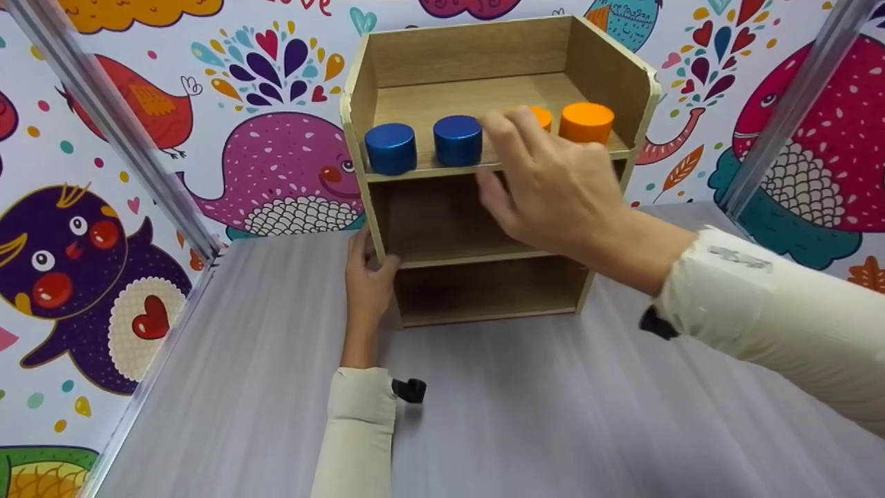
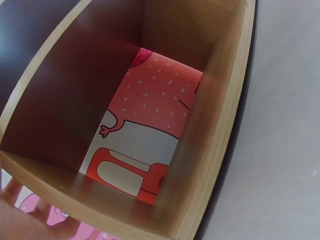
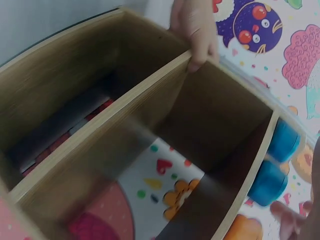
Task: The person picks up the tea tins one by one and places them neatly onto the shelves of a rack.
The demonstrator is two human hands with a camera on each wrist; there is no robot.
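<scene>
A small wooden shelf unit [image 1: 470, 261] stands against the patterned wall. My left hand [image 1: 370, 283] grips its left side panel, the thumb on the front edge; the right wrist view also has this thumb over the middle board's end. Two blue cylinders [image 1: 458, 142] stand upright on the top board's left, and two orange cylinders [image 1: 588, 123] on its right. My right hand [image 1: 560, 187], bent with thumb and fingers apart, is in front of the top board, partly hiding the nearer orange one. In the right wrist view its fingertips [image 3: 286, 215] show beside the blue and orange cylinders.
Below the top board are two open compartments, the lower [image 1: 491, 290] just above the grey table [image 1: 511, 415]. Cartoon-printed walls [image 1: 283, 166] enclose the back and sides, with metal posts [image 1: 124, 131] at the corners. A raised rim [image 1: 477, 55] surrounds the top board's back and sides.
</scene>
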